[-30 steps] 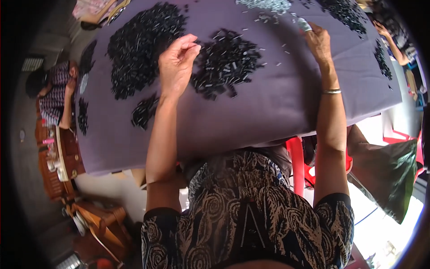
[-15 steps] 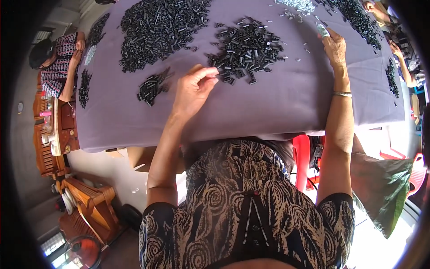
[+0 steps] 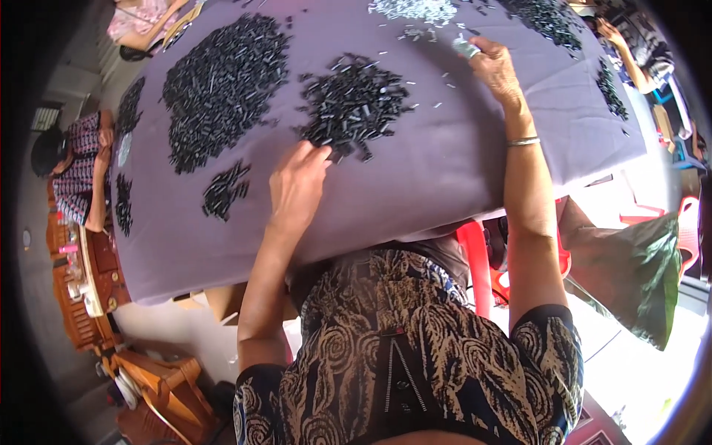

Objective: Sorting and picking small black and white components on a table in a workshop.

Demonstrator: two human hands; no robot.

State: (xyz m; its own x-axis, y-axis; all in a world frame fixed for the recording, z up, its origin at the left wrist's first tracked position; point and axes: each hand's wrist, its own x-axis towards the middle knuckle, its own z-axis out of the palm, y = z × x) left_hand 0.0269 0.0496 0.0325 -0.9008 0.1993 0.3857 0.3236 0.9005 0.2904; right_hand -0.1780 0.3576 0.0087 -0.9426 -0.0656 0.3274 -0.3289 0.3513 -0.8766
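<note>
My left hand (image 3: 299, 184) is at the near left edge of the middle pile of small black cylindrical parts (image 3: 354, 104), its fingers bent and pressed together. Whatever they pinch is hidden. Farther off, my right hand (image 3: 495, 70) is closed round a small pale silvery-green piece (image 3: 466, 47) that sticks out past the fingertips. Beyond it is a heap of small whitish pieces (image 3: 415, 10), with a few strays around it. A small black cluster (image 3: 225, 191) lies left of my left hand.
A larger black pile (image 3: 226, 85) spreads over the purple tablecloth (image 3: 415, 185) at the left, another (image 3: 545, 22) at the far right. People sit at the left (image 3: 85, 167), far left (image 3: 144, 26) and right (image 3: 623, 52). A red plastic chair (image 3: 475, 267) stands under the near edge.
My left hand has turned knuckles-up and its fingers now reach the middle pile's edge. The whole view has shifted and tilted. My right hand keeps its pale piece.
</note>
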